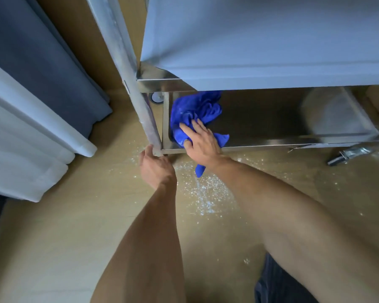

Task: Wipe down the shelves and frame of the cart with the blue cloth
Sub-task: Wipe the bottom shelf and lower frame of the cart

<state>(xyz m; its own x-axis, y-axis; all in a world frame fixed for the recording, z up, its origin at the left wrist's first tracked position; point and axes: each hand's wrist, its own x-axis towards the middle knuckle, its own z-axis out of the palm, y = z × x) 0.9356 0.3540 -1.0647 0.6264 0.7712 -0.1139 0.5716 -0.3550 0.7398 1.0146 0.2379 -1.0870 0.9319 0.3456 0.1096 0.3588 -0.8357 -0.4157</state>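
A steel cart (260, 51) fills the far right of the scene, its lowest shelf (260, 123) under the wipe while the upper shelf overhangs. At the shelf's near-left corner lies the bunched blue cloth (193, 112), one tail hanging over the front edge. The right hand (200, 142) presses it down, fingers spread fairly flat, thumb tucked into a fold. The left hand (154, 164) curls round the foot of the corner post (140, 106), seemingly to steady the wheeled cart. White specks (206, 193) dot the floor below.
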